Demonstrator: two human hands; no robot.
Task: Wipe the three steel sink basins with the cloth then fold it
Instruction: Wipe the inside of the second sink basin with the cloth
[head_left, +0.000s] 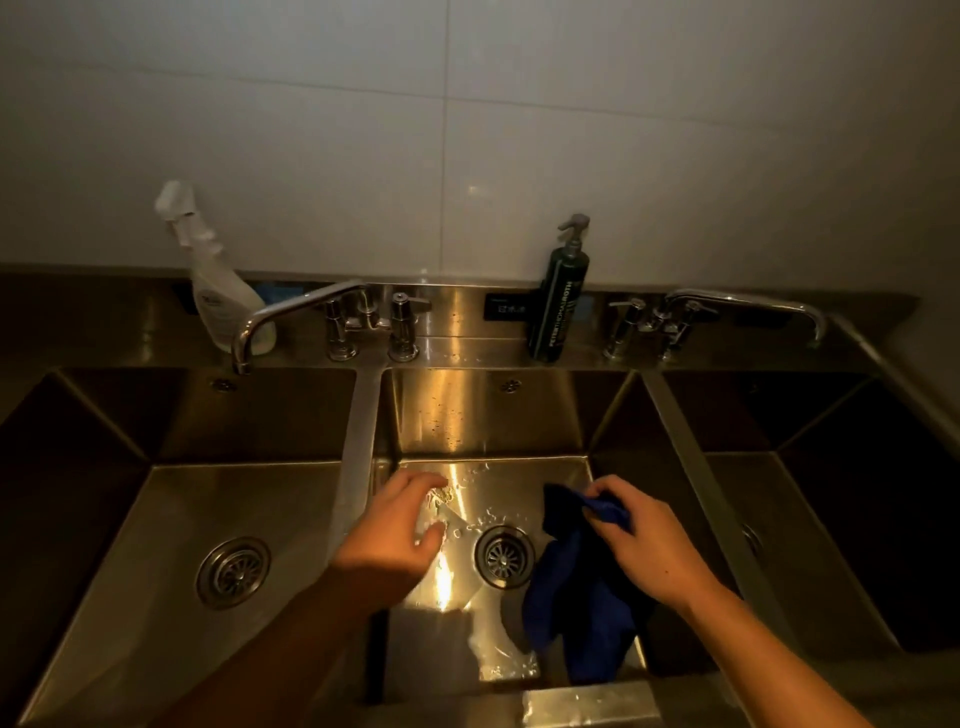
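Cloth of dark blue fabric (576, 597) hangs from the person's right hand (644, 540) over the middle steel sink basin (488, 415). The thumb and fingers of that hand are curled and pinch a bunched fold at the cloth's upper edge. The rest of the cloth droops below and to the left of the hand, and its lower end reaches down toward the front right part of the basin floor. Whether it touches the steel there cannot be told in the dim light. The cloth lies just to the right of the round slotted drain (505, 557) in the middle basin.

The left hand (395, 525) is well apart from the cloth, on the far side of the drain, above the left part of the same basin. Its fingers are loosely bent and spread, and it holds nothing. Water drops and wet streaks shine on the basin floor between the two hands.

The left steel basin (156, 519) and the right steel basin (831, 519) flank the middle one. On the back ledge stand a translucent white spray bottle (218, 301) at the left and a tall dark green pump bottle (558, 306) near the middle. A chrome swivel tap (291, 312) reaches over the left basin, and a second chrome tap (753, 301) reaches toward the right basin. Pale wall tiles (467, 130) rise behind the ledge.
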